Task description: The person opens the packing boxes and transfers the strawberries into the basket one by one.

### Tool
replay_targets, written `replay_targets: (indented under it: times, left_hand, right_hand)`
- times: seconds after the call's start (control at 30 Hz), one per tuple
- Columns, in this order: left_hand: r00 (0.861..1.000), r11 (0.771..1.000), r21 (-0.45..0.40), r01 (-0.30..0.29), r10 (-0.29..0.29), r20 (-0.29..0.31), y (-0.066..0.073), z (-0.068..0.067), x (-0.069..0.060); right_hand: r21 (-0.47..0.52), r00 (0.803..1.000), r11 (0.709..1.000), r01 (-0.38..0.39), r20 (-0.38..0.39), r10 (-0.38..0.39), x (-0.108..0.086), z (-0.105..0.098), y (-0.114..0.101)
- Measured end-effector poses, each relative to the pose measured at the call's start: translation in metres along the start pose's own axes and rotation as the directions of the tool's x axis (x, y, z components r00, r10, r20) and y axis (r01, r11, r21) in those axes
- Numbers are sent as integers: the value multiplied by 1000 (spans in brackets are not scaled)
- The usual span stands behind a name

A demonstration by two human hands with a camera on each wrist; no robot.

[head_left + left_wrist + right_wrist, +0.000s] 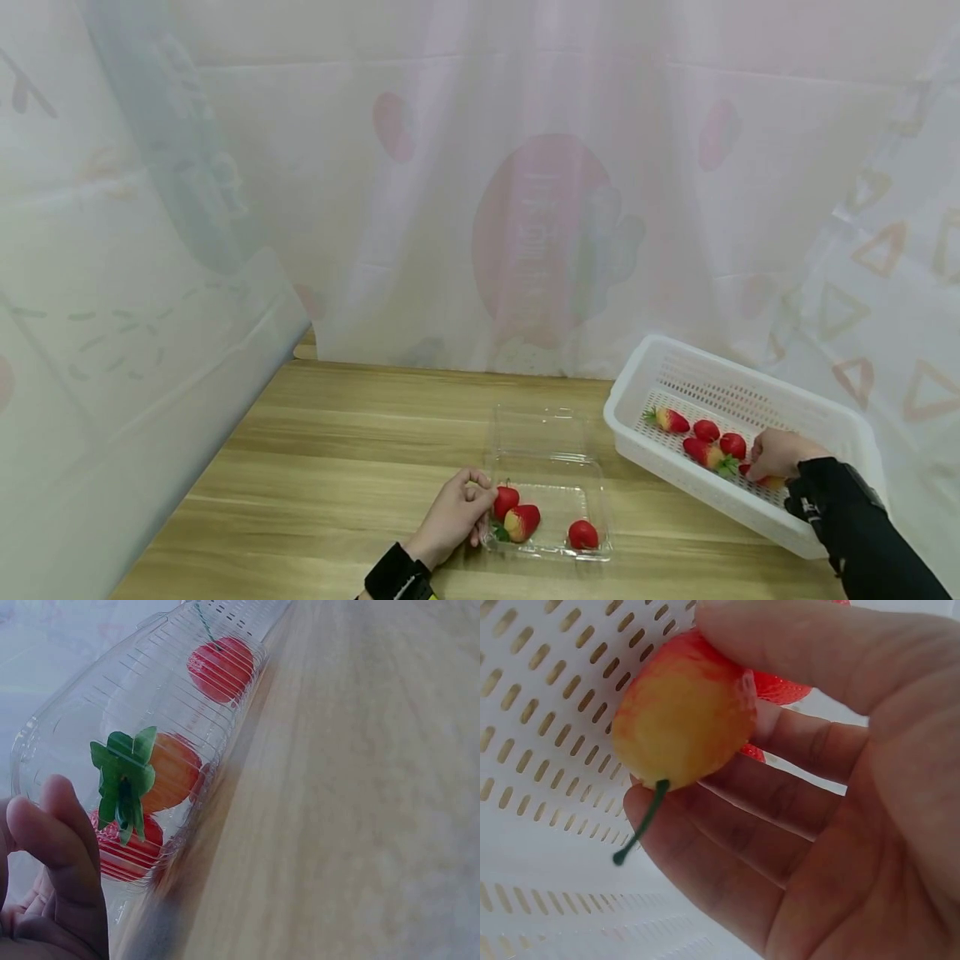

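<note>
A clear plastic clamshell box (558, 500) lies with its lid laid back on the table. Inside it are a red-and-yellow strawberry (522, 522) with green leaves, a red fruit (506, 500) next to it, and another red fruit (582, 535) at the right. My left hand (453, 512) is at the box's left edge, fingers loosely bent; whether they touch the rim is unclear. Over the white basket (750, 375), my right hand (783, 454) reaches in. Its thumb and fingers hold a red-and-yellow strawberry (686, 720) with a thin green stem.
Several more fruits lie in the basket, among them a strawberry (671, 419) at its left end and a red fruit (732, 445) near my right hand. Printed curtains (450, 208) hang behind and beside the wooden table (322, 475).
</note>
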State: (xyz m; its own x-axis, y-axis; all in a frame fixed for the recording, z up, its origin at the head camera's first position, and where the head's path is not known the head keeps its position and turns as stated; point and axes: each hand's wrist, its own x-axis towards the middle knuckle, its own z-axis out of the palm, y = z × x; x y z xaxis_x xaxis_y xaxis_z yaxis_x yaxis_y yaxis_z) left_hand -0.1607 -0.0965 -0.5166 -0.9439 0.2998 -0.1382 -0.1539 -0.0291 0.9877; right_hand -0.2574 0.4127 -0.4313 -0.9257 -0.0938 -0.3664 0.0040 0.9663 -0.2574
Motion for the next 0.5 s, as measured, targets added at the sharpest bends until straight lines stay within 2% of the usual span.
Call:
replay_targets:
  times: [0.5]
  left_hand:
    - [1000, 1000, 6, -2, 2, -6, -1, 0, 0]
  right_hand:
    - [36, 999, 999, -25, 42, 23, -2, 3, -1]
